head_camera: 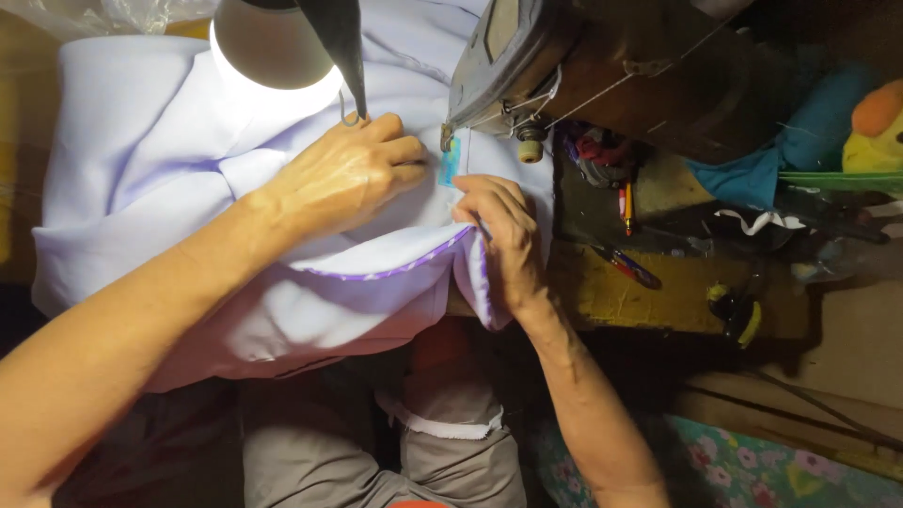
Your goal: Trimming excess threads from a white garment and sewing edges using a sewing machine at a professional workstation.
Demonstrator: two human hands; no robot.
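Left hand point(353, 174) pressed flat on lilac fabric point(141, 160), right hand point(503, 235) seemingly pinching its edge, sewing machine point(583, 66) above

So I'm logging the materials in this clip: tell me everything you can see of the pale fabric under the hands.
The pale lilac fabric looks smooth and woven, piled in soft folds over the worktable and hanging off its front edge. A curved edge is trimmed with purple stitching. A lamp lights it brightly from above. The left hand presses flat on it; the right hand pinches its edge beside the sewing machine, near a small turquoise tag.
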